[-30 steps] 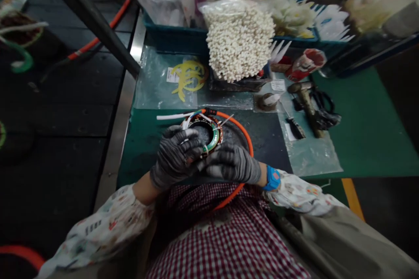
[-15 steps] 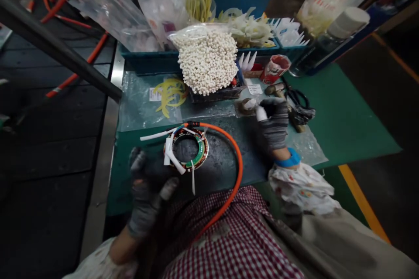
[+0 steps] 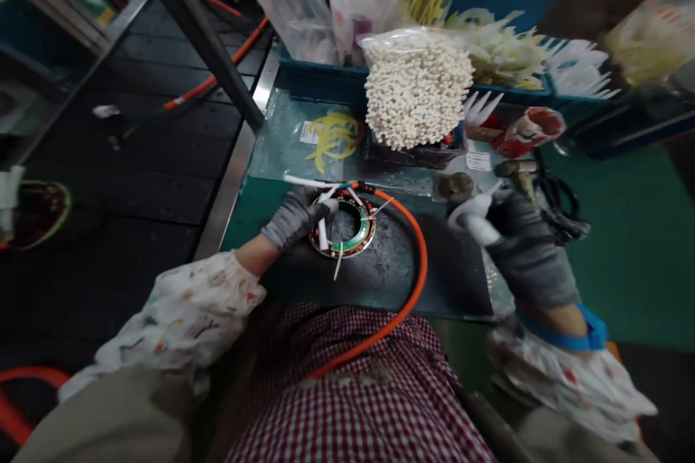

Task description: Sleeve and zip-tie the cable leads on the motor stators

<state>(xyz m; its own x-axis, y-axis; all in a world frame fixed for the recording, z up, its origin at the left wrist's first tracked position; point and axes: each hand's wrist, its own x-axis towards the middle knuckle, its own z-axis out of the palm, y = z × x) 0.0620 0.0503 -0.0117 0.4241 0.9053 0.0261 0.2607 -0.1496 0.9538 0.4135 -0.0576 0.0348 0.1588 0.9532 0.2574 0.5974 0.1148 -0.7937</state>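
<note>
Presently, the green worktable (image 3: 624, 260) is backed by a blue bin (image 3: 320, 81). Its dark mat (image 3: 450, 264) is crossed by an orange cable (image 3: 419, 257), in the way at right. Behind: a bag of white pieces (image 3: 417, 90). Wound ring (image 3: 357, 240): on the mat, seemingly steadied, left edge clamped by thumb and fingers of the left hand (image 3: 296, 219). White item (image 3: 471, 207), blurred, perhaps a nozzle: pinched in the right hand (image 3: 529, 249). A still ring and clear path seem called for.

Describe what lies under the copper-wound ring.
A dark mat shows beside the ring and through its opening. The surface directly beneath its body is covered; the left hand also hides part.
</note>
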